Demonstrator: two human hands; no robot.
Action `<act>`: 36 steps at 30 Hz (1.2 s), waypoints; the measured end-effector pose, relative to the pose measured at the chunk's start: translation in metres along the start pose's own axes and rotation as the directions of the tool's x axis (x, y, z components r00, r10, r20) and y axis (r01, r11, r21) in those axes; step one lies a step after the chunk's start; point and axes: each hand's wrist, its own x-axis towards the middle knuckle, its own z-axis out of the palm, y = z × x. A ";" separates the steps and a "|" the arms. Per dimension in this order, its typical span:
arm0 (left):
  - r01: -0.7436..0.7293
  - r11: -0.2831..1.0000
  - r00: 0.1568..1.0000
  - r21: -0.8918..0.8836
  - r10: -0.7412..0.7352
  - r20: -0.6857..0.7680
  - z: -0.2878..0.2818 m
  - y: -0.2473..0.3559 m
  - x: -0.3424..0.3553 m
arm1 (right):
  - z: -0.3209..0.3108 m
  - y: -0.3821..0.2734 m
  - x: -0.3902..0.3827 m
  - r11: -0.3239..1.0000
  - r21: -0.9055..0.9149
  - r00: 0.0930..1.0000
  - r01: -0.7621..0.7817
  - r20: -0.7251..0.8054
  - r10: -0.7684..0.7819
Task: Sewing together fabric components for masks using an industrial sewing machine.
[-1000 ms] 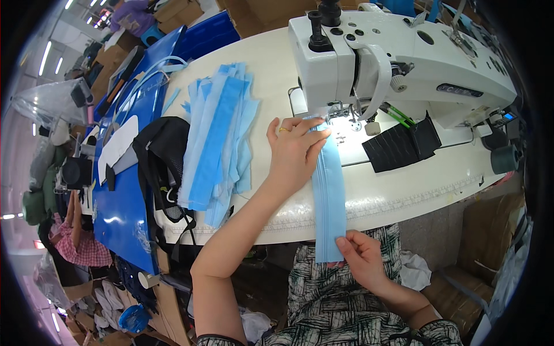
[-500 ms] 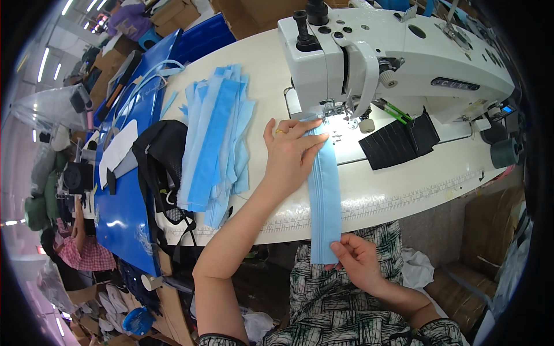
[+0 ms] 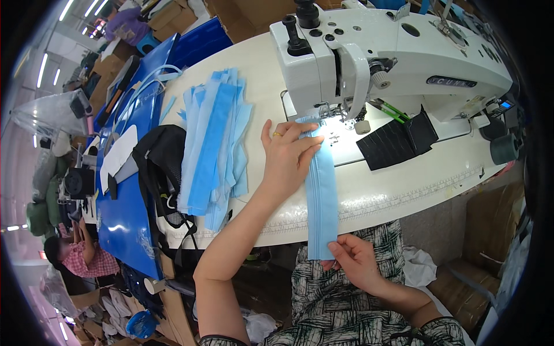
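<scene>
A long light blue fabric strip point(image 3: 322, 196), with zipper-like lines along it, runs from under the sewing machine's presser foot point(image 3: 330, 113) toward my lap. My left hand point(image 3: 287, 151) lies over the strip's far part, fingers stretched out and pressing on it just before the foot, little finger raised. At the near end, past the table edge, my right hand point(image 3: 355, 259) pinches the strip's right corner between thumb and fingers. The white sewing machine point(image 3: 398, 63) stands over the far end, its lamp lighting the needle area.
Left of my hands lies a pile of blue strips point(image 3: 213, 150), beside a black mesh bag point(image 3: 161, 167). Right of the foot are a black fabric piece point(image 3: 398, 141), green-handled tweezers point(image 3: 389, 109) and a dark thread cone point(image 3: 504, 150). A blue table point(image 3: 124, 225) stands further left.
The view has shifted slightly. Both hands keep nearly the same hold on the strip, whose near end sits a touch higher. A person in a checked shirt at far left has moved.
</scene>
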 end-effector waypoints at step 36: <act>-0.025 0.999 0.998 0.029 0.024 0.059 0.002 0.009 0.003 | -0.289 -0.173 0.074 0.439 -0.884 -0.167 0.161 -0.462 -0.871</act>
